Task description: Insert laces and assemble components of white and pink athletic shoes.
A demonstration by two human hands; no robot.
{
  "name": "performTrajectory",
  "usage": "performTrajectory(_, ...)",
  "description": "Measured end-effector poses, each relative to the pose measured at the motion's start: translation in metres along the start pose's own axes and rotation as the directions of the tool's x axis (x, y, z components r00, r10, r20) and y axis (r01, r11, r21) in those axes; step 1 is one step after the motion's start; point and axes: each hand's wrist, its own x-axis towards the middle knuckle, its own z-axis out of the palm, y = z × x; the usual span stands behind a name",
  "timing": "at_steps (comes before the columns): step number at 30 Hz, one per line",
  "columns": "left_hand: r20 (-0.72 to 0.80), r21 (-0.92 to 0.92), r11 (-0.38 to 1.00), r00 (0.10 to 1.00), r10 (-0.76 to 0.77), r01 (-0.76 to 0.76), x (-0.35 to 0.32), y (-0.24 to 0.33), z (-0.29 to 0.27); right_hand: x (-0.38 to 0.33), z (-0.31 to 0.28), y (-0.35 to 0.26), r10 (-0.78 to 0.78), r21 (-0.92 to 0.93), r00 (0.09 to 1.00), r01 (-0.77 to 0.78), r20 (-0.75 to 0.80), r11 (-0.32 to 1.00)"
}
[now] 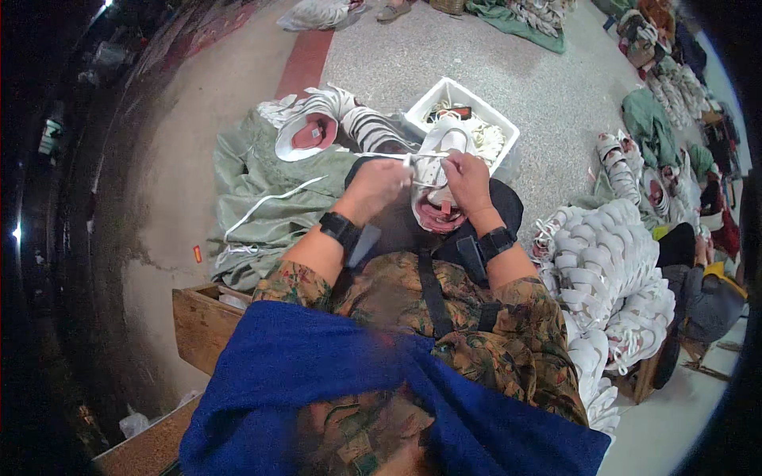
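A white sneaker [448, 140] with a pink lining rests in my lap, its toe pointing away from me and its opening toward me. My left hand [379, 187], slightly blurred, is closed on a white shoelace [389, 155] at the left of the sneaker's eyelets. On the other side, my right hand [470, 182] lies against the upper, thumb and fingers pinched together at the lacing. The lace there is mostly hidden by the fingers. Another loose lace [270, 202] lies over a green sack [262, 170] to my left.
A white foam box [508, 141] of laces stands just beyond the sneaker. Stacked sneakers lie on the sack, including one pink-lined shoe [306, 136]. A large pile of white sneakers [603, 254] rises at my right. A wooden box [198, 317] sits at my left. Another person [706, 301] sits far right.
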Motion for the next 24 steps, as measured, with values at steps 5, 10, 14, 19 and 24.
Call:
performTrajectory(5,0.051,-0.205,0.978,0.997,0.053,-0.041,0.03,-0.004,-0.007,0.001,0.007,0.006,0.001,-0.2,0.99,0.026,0.138,0.98)
performTrajectory(10,0.071,-0.117,0.991,0.994,0.081,-0.072,0.059,-0.007,0.003,-0.006,0.013,0.007,0.011,-0.24,0.985,0.031,0.173,0.97)
performTrajectory(14,0.082,-0.042,0.993,0.99,0.111,-0.108,0.087,-0.012,0.007,-0.009,0.017,0.008,0.003,-0.235,0.991,0.028,0.132,0.972)
performTrajectory(19,-0.032,0.116,0.975,0.98,0.194,-0.189,0.102,-0.013,0.019,-0.009,0.019,0.017,-0.034,-0.18,0.995,0.051,0.095,0.982)
performTrajectory(24,-0.108,0.223,0.942,0.954,0.279,-0.25,0.114,-0.021,0.023,-0.009,0.02,0.013,0.012,-0.172,0.996,0.004,0.091,0.985)
